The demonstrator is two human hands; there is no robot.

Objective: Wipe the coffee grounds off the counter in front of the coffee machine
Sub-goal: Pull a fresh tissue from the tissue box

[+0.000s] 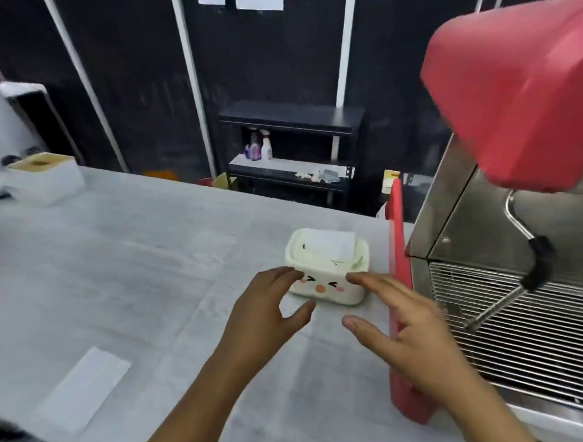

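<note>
A cream wipe box (325,269) with a cartoon face stands on the pale grey counter (135,261), a white wipe poking from its lid. My left hand (264,309) is just left of the box front, fingers spread, fingertips touching its corner. My right hand (405,329) hovers just right of the box, fingers apart, holding nothing. The red and steel coffee machine (512,117) fills the right side, with its drip grille (522,327) and steam wand (533,270). I cannot make out any coffee grounds on the counter.
A white box with a wooden lid (47,178) sits at the counter's far left. A white paper sheet (80,390) lies near the front left edge. Beyond the counter stands a dark shelf (290,147) with spray bottles.
</note>
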